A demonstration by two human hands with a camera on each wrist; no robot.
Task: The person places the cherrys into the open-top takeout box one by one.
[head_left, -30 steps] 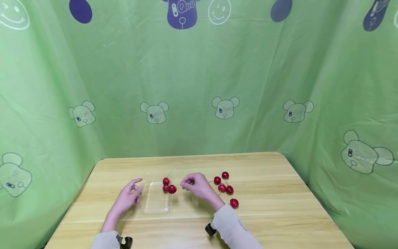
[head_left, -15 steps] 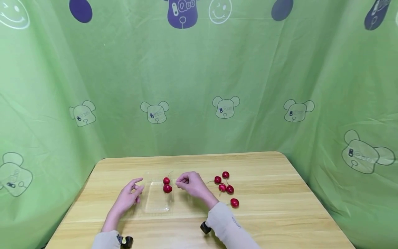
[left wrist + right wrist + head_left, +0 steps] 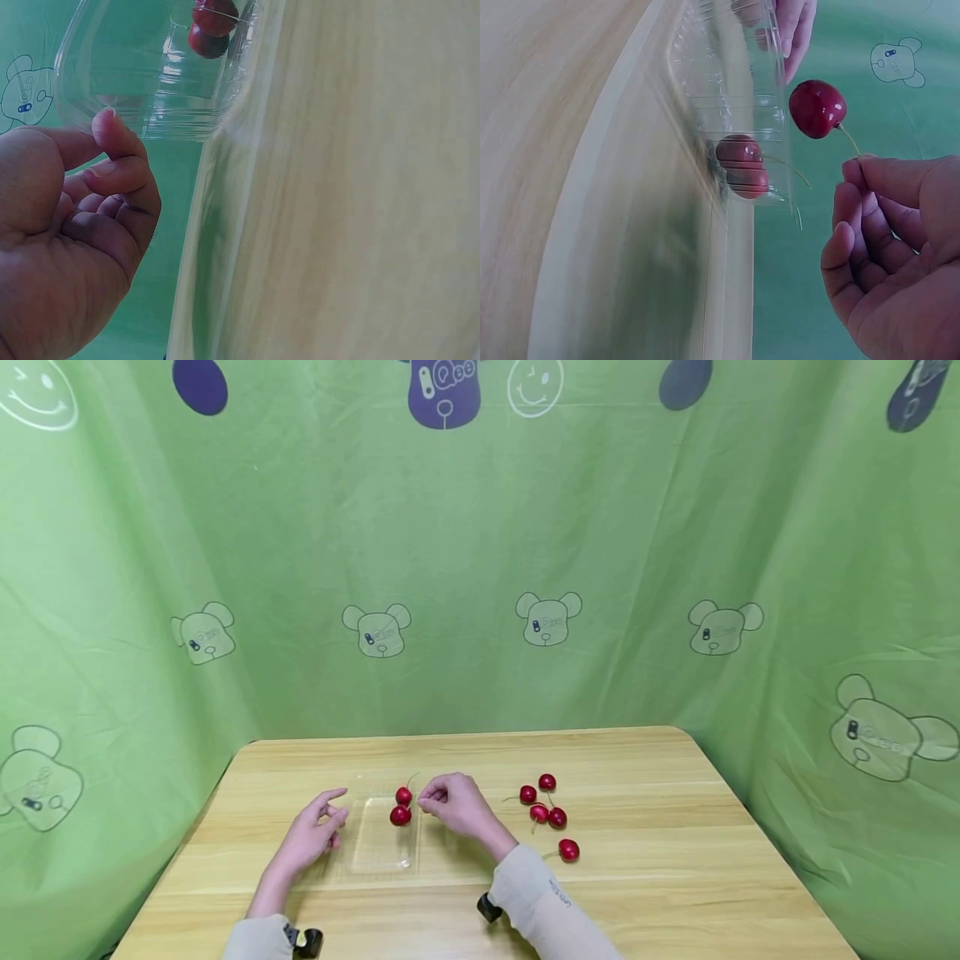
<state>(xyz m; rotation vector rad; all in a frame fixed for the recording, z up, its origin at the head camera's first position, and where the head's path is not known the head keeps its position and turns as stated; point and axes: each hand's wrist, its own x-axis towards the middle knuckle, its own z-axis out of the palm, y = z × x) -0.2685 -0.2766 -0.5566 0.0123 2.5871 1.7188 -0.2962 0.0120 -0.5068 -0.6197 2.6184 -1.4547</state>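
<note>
By its stem, between thumb and fingertip, my right hand pinches a red cherry. That cherry hangs above the clear plastic container, apart from the fruit inside. Two cherries lie together in the container in the right wrist view; in the head view the held cherry seems to cover one of them. My left hand is at the container's left side with fingers loosely bent, gripping nothing. Its index fingertip is close to the container's edge; I cannot tell whether it touches.
Several loose cherries with stems lie on the wooden table, to the right of my right hand. A green patterned curtain surrounds the table's back and sides.
My right hand has moved left, carrying the cherry by its stem from the container's right edge to over the cherries inside. My left hand has stayed in place.
</note>
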